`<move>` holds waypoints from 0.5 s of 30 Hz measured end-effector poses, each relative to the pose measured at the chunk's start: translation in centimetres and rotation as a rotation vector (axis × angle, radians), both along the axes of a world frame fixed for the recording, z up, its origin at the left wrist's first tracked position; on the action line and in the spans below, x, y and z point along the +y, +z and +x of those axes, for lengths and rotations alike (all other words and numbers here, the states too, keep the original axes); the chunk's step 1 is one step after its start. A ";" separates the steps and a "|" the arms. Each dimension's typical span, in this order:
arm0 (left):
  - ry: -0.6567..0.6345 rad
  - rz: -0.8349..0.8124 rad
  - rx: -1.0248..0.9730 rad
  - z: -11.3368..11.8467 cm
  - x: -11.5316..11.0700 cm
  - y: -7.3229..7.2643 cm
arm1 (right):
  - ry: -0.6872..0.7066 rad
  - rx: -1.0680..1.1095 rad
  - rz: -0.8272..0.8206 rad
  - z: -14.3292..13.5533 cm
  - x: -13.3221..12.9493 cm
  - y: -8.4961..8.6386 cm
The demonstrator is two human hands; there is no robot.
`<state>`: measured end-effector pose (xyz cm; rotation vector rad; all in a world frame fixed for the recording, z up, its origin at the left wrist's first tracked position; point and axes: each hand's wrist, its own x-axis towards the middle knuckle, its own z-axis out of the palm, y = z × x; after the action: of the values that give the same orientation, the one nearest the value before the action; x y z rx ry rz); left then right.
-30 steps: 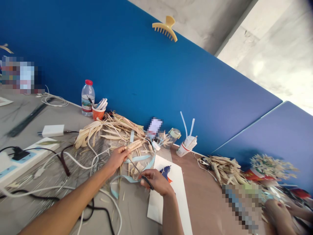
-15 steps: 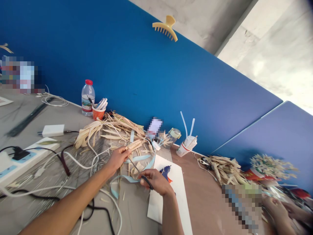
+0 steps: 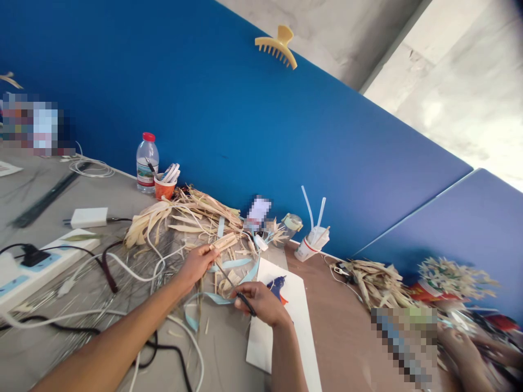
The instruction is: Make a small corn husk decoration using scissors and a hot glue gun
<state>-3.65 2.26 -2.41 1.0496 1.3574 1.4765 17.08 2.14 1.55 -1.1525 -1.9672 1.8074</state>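
My left hand pinches a pale strip of dried husk, which sticks out to the upper right of the fingers. In my right hand is a pair of scissors with black handles. The thin blades point up and left, and their tips reach the husk near my left fingertips. Whether the blades are apart I cannot make out. Light-blue ribbon lies curled below the blades. A pile of dried husks lies behind my left hand. Beyond my right hand, a blue glue gun rests on a white board.
White and black cables and a power strip spread over the left side among thin wires. A bottle, an orange cup, a jar and a cup with straws line the blue partition. Another person's hands are at far right.
My hands, the husk and the scissors look unmoved. At far right the other person's hands have shifted slightly.
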 end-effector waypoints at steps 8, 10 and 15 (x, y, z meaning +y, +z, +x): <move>-0.003 0.007 -0.010 -0.1 -0.1 0.0 | -0.001 0.001 -0.009 0.2 0.1 -0.2; 0.006 0.006 -0.019 0.0 -0.1 0.1 | -0.004 0.009 -0.015 0.2 0.1 -0.3; 0.025 0.002 -0.030 0.0 -0.1 0.4 | 0.010 0.021 -0.036 0.2 0.1 -0.1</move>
<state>-3.60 2.13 -2.03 1.0111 1.3530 1.5065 17.28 2.22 1.43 -1.1321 -1.9397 1.8593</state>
